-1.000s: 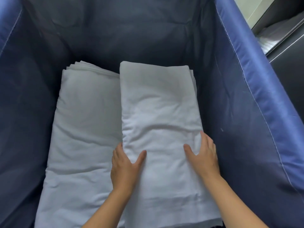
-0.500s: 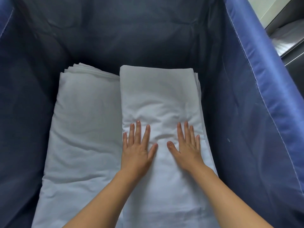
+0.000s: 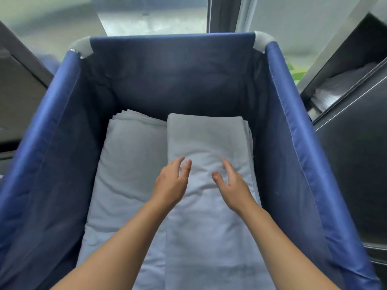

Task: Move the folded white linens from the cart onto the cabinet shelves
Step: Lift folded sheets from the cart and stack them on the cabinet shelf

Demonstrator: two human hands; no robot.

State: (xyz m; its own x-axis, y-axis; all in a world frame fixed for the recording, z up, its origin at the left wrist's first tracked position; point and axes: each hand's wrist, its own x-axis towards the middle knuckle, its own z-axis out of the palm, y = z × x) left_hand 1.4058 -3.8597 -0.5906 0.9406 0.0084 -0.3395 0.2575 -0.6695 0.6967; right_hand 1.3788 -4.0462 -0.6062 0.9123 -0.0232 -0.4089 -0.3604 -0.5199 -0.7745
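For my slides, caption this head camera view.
Both hands, left and right, open above the right stack of folded linens in the blue cart.

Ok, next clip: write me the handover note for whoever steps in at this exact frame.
Left hand: open, holding nothing, over the right linen stack.
Right hand: open, holding nothing, over the same stack.
Linens: two folded white stacks lie side by side in the blue cart; the left linen stack is untouched.
Cabinet shelf at right already holds some white linen.
Left: grip and move both stacks to the shelves.
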